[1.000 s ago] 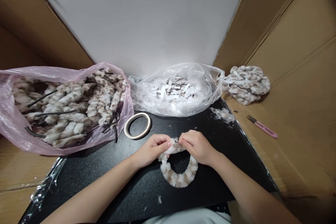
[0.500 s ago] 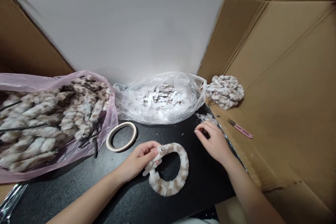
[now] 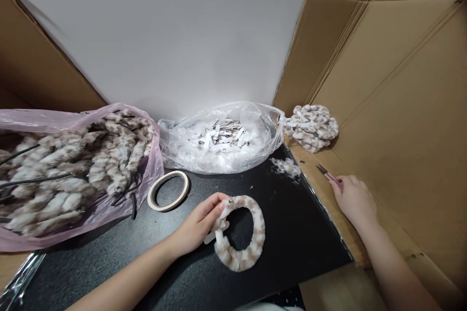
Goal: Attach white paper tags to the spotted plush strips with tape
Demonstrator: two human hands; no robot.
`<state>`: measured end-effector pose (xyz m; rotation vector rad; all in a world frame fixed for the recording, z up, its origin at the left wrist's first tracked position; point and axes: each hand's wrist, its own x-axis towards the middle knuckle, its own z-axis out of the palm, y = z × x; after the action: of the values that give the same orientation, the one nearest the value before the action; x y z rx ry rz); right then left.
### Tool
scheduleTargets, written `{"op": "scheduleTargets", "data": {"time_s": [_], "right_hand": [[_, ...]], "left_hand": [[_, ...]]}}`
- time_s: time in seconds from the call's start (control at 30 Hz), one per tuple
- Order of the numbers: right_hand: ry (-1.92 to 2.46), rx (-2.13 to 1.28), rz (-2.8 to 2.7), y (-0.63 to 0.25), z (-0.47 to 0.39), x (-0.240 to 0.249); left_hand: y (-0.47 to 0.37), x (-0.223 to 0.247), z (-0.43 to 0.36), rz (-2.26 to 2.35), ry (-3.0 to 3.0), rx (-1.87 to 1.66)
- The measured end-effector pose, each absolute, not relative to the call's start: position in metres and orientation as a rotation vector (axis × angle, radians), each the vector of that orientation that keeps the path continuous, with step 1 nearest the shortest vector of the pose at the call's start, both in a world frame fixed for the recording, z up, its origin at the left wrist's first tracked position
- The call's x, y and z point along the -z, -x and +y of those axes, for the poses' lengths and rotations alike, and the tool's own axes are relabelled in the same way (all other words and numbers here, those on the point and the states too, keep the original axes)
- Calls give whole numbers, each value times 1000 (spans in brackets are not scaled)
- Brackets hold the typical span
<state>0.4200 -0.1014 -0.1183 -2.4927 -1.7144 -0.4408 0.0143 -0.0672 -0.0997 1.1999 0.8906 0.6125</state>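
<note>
A fluffy white and beige ring (image 3: pixel 257 233) is pinched at its upper left by my left hand (image 3: pixel 200 226), just above the black table (image 3: pixel 288 243). A white tag (image 3: pixel 215 234) hangs beside my fingers. Off the table's right edge, my right hand (image 3: pixel 355 201) is closed on the pink handle of small pointed snips (image 3: pixel 331 178), whose dark tips point up and left. Left of the ring lies a roll of cream tape (image 3: pixel 180 196).
A pink bag (image 3: pixel 158 160) full of fluffy pieces lies left. A clear bag (image 3: pixel 193 163) holds white tags. Behind right is a pile of fluffy rings (image 3: pixel 315 129) by cardboard (image 3: pixel 397 107). Loose fluff (image 3: pixel 287 167) lies near the table edge.
My right hand has moved right from over the table and closed on the snips. My left hand and the ring have shifted slightly right.
</note>
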Motion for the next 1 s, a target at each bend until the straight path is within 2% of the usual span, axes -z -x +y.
{"op": "scheduleTargets", "data": {"time_s": [0.1,0.17,0.27,0.37,0.5,0.6,0.83,1.0], "right_hand": [[2474,467,-1786,-421,-94,116],[2436,368,-1696,-419,-91,111],[2205,21,-1467,-402,-92,100],[1788,-415,-1468,-367,-96,90],[1466,-962,-1342,-313,-99,81],[1330,-1180,-1165,-287,-103,82],[1267,-1153,-1265,-264,-126,97],[1263,-1074,-1397,-270,-118,87]], "left_hand": [[-22,97,-65,888,-1256,-595],[-28,93,-62,871,-1273,-584],[-39,80,-58,819,-1303,-542],[-49,64,-54,773,-1352,-491],[-62,48,-54,738,-1442,-415],[-71,44,-55,738,-1499,-365],[-86,54,-58,996,-1666,-580],[-96,50,-58,1022,-1862,-650]]}}
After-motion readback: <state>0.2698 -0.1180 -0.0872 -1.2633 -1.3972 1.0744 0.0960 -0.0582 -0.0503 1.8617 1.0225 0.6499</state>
